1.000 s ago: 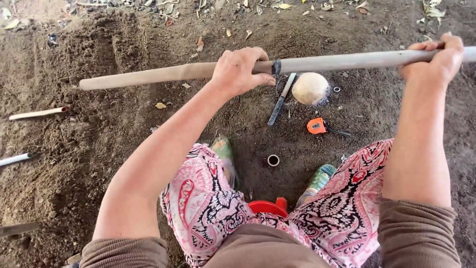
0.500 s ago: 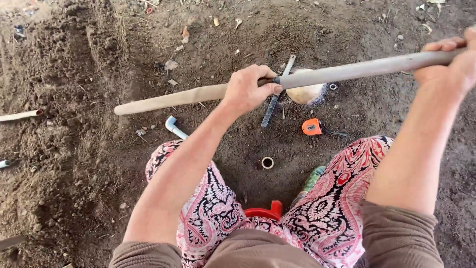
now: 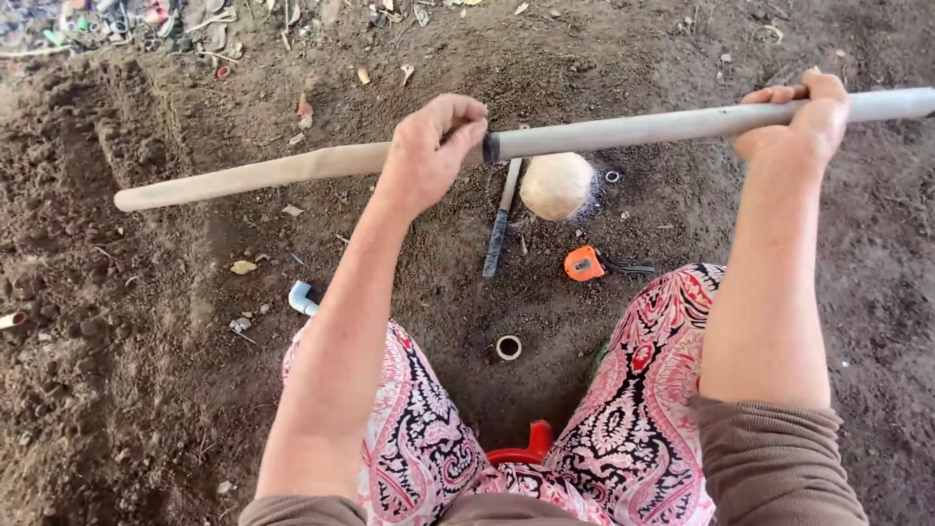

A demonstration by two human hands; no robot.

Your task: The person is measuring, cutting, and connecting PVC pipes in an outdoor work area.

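While dirt lies below, both hands (image 3: 429,156) grip pole (image 3: 623,129).

Honestly nothing here counts as a package, label, sign or screen. It's just bare dirt ground with a few loose bits lying on it, none of them wrapped or boxed. The scraps of litter up in the far left corner are too small and blurry to say whether any of it is packaging. No printed sticker or tag shows on anything that's in view either.
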